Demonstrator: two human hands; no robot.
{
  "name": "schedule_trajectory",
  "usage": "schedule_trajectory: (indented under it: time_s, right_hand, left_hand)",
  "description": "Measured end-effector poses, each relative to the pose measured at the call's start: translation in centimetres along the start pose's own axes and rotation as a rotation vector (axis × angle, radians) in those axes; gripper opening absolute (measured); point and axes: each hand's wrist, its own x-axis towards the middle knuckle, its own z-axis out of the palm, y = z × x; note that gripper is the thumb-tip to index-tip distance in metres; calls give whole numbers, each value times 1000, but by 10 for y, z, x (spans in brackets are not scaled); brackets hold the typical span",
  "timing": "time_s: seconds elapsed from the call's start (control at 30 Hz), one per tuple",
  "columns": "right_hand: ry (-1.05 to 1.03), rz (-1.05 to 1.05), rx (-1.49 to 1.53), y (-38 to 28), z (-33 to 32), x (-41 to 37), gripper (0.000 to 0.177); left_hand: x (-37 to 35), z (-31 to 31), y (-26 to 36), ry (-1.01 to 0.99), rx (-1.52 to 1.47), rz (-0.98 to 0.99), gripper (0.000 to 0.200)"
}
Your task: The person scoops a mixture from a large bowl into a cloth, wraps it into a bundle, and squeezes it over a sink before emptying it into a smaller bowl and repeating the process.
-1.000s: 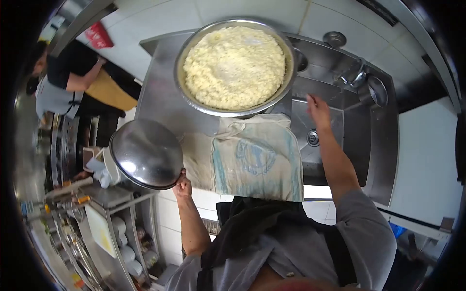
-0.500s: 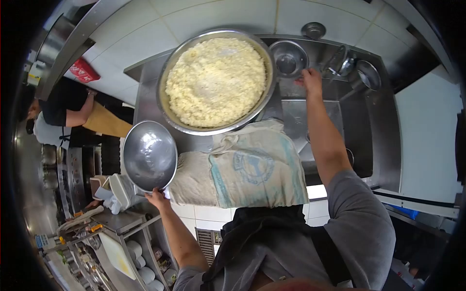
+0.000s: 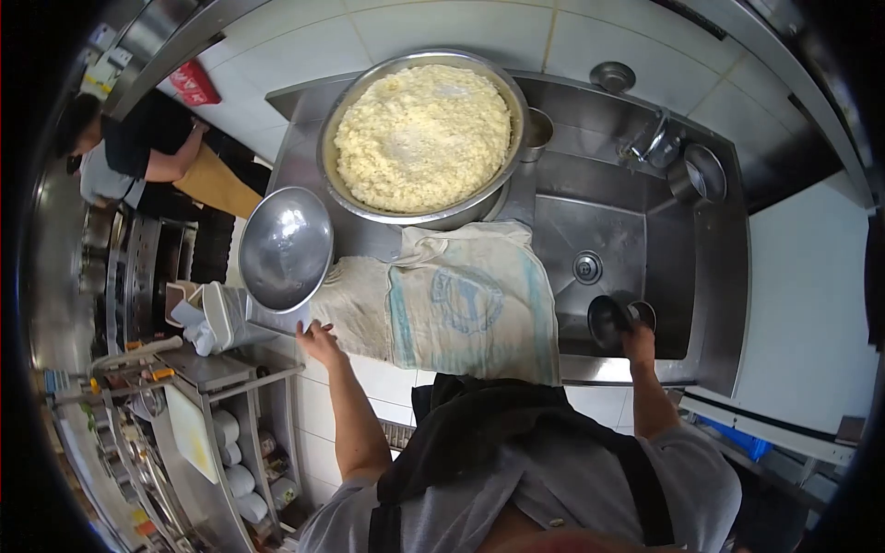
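My right hand (image 3: 638,343) is closed on a small steel bowl (image 3: 607,322), dark and tilted, over the front of the sink. Part of another round metal piece (image 3: 644,314) shows beside those fingers. On the left, my left hand (image 3: 318,341) has its fingers apart and holds nothing. Just beyond it, at the counter's left side, stands a large empty steel bowl (image 3: 286,249). A wide steel basin (image 3: 329,166) full of pale yellow, crumbly food rests at the back of the counter. In front of it lies a beige cloth with blue-green stripes (image 3: 466,309).
The steel sink (image 3: 590,217) has a faucet (image 3: 650,138) and a pot (image 3: 698,173) at its back right. A metal cup (image 3: 537,135) stands beside the basin. A co-worker (image 3: 166,138) stands at far left. Plastic bins (image 3: 221,313) and a shelf cart (image 3: 253,392) are nearer.
My right hand has moved from the back of the sink to its front, and the small bowl has left the back. My left hand has let go of the large bowl.
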Motion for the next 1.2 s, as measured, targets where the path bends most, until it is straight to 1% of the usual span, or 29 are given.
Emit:
schedule_trajectory:
  time_s: [0.03, 0.07, 0.13, 0.17, 0.23, 0.27, 0.3, 0.33, 0.37, 0.4, 0.43, 0.47, 0.53, 0.57, 0.6, 0.63, 0.7, 0.73, 0.8, 0.83, 0.87, 0.9, 0.93, 0.97, 1.0, 1.07, 1.1, 1.17, 1.2]
  right_hand:
    - [89, 86, 13, -2, -5, 5, 17]
    - [85, 70, 10, -5, -10, 12, 17]
    - [286, 20, 149, -44, -39, 38, 15]
    - [316, 93, 392, -50, -42, 53, 15]
    - [394, 37, 908, -107, -77, 81, 13]
    - [420, 17, 1017, -144, -98, 93, 12]
    - [447, -2, 1126, -180, -117, 106, 12]
    - [455, -48, 1056, -208, -132, 124, 14]
    - [464, -93, 986, -230, -142, 145, 16]
    - [398, -80, 983, -245, -144, 171, 19]
    - [462, -275, 879, -275, -151, 190, 19]
    - [345, -202, 959, -317, -163, 196, 19]
    - [652, -549, 294, -369, -167, 235, 19]
    - [635, -555, 221, -393, -167, 248, 19]
    - [617, -559, 149, -412, -164, 258, 20]
    - [623, -568, 143, -425, -156, 268, 20]
    - [507, -431, 32, -449, -139, 281, 18]
    - [502, -440, 29, -456, -133, 283, 18]
    - [438, -480, -72, -461, -121, 278, 16]
    - [459, -510, -43, -457, -118, 280, 15]
    - [454, -604, -58, -452, -121, 279, 15]
    - [457, -754, -44, -446, -120, 280, 19]
    - [556, -980, -120, -438, -117, 285, 25]
    - [463, -1018, -231, -435, -123, 290, 26]
    - [402, -1015, -244, -434, -127, 294, 23]
    - [370, -986, -260, -441, -139, 292, 21]
    - [361, -1009, -251, -446, -136, 304, 21]
    - [481, -956, -223, -434, -136, 322, 22]
    - [529, -990, -192, -430, -136, 324, 24]
  left_hand:
    - [-9, 6, 1, -48, 10, 20, 48]
    - [-18, 11, 3, -106, 10, 47, 44]
    - [-26, 28, 14, -252, -28, 42, 39]
    - [-35, 38, 32, -334, -40, 28, 36]
    - [-46, 58, 71, -476, -67, 31, 33]
    - [-47, 69, 85, -475, -80, 30, 33]
    - [-48, 79, 99, -558, -125, 49, 35]
    - [-48, 90, 113, -643, -170, 71, 36]
    - [-47, 101, 129, -646, -183, 74, 36]
    - [-46, 111, 145, -686, -233, -14, 35]
    - [-45, 120, 158, -727, -282, -103, 35]
    - [-44, 127, 169, -728, -294, -102, 35]
    - [-41, 142, 185, -826, -274, -165, 31]
    - [-36, 151, 184, -824, -195, -162, 25]
    - [-34, 155, 183, -825, -208, -157, 25]
    - [-33, 158, 181, -833, -180, -148, 25]
    - [-30, 160, 178, -834, -158, -141, 26]
    - [-28, 161, 177, -825, -162, -147, 26]
    - [-28, 161, 174, -838, -146, -82, 27]
    - [-26, 163, 171, -870, -150, -55, 27]
    - [-22, 162, 168, -874, -150, -23, 28]
    - [-27, 156, 181, -858, -131, -64, 29]
    - [-21, 163, 170, -856, -92, -45, 31]
    - [-20, 164, 168, -861, -116, -66, 33]
    - [-17, 167, 161, -855, -101, -19, 35]
    - [-17, 164, 167, -862, -113, -18, 37]
    - [-12, 160, 168, -837, -114, -21, 37]
    - [-18, 162, 166, -845, -119, 2, 37]
    - [-18, 167, 162, -864, -102, -13, 37]
